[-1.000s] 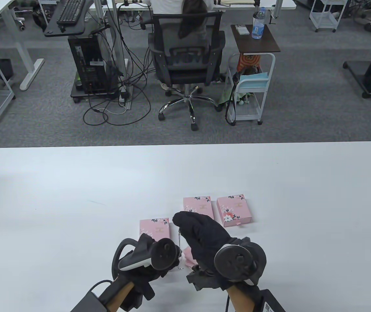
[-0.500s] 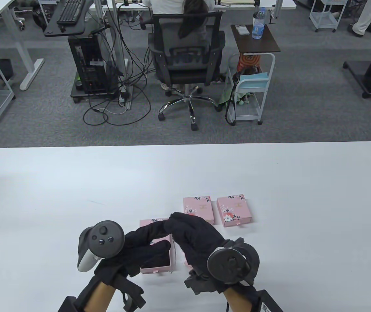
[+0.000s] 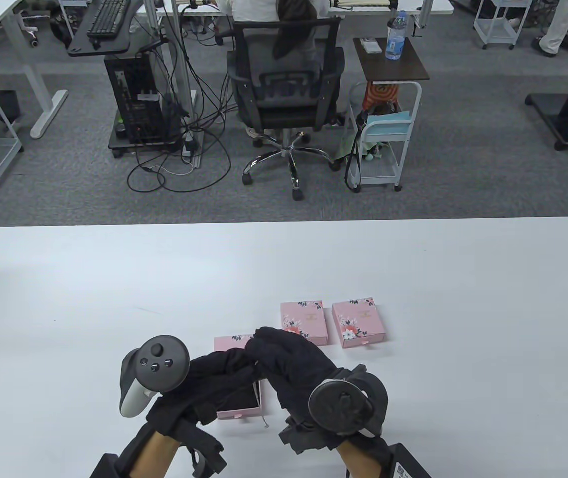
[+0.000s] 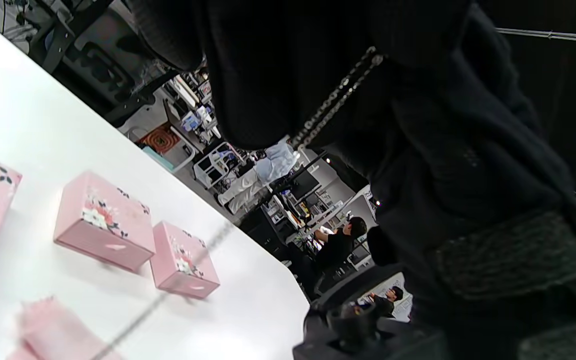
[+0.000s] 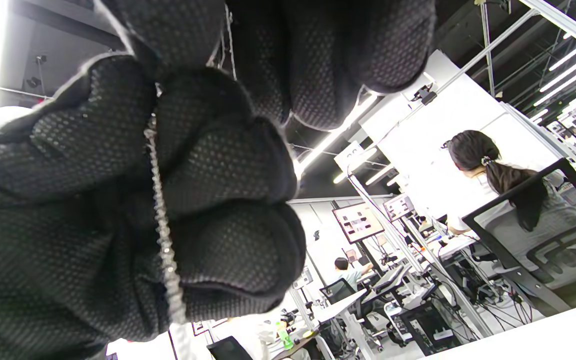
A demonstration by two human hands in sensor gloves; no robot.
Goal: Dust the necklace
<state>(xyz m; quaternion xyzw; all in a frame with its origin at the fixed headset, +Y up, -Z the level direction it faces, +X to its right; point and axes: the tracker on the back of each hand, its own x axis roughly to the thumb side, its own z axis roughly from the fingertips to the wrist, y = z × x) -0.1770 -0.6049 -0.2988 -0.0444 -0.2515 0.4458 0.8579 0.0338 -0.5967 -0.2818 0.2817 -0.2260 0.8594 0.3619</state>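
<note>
- The right hand (image 3: 293, 358) is raised just above the open box (image 3: 238, 398), its fingertips (image 5: 228, 165) pinching the necklace (image 5: 163, 230); I'd guess it is lifted so the chain hangs free for dusting.
- The left hand (image 3: 214, 373) meets the right over that box, and the chain (image 4: 338, 102) runs across its gloved fingers. They curl toward the chain, but I cannot tell whether they pinch it or merely steady it.
- Below the hands the chain trails down as a thin blurred line toward the table (image 3: 114, 279).
- The open box's drawer is pulled out toward the person; its dark lining shows nothing in it that I can see.
- Two closed pink boxes (image 3: 333, 321) lie side by side just beyond the open box; their contents are hidden.
- A pink cloth (image 4: 43, 320) lies near the open box, probably for the wiping.
</note>
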